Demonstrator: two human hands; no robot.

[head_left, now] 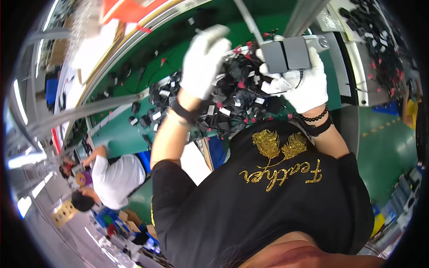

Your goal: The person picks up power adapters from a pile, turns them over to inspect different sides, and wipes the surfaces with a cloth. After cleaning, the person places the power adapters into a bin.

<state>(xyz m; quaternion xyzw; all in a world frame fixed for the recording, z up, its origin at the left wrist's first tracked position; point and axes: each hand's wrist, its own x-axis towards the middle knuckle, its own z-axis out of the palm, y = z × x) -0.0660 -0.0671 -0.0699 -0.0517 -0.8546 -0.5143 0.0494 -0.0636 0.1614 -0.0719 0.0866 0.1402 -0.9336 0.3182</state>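
Note:
My right hand [308,87], in a white glove, holds two black power adapters [286,54] side by side, their flat faces up. A thin black cable [300,78] curves from one of them down over the palm, beside a white tag. My left hand [203,60], also gloved in white, is raised over the left end of the pile and slightly blurred. Its fingers are loosely bent and apart, with nothing visible in them. Below and between the hands lies a heap of black adapters and cables [228,100] with white labels and red-pink bits.
A green work surface [129,85] carries scattered cables. Metal posts [308,15] rise at the far side. More adapters [375,40] lie on a surface at the right. At lower left, a co-worker in a white shirt [118,181] sits at the line. An orange-red sheet [120,11] lies upper left.

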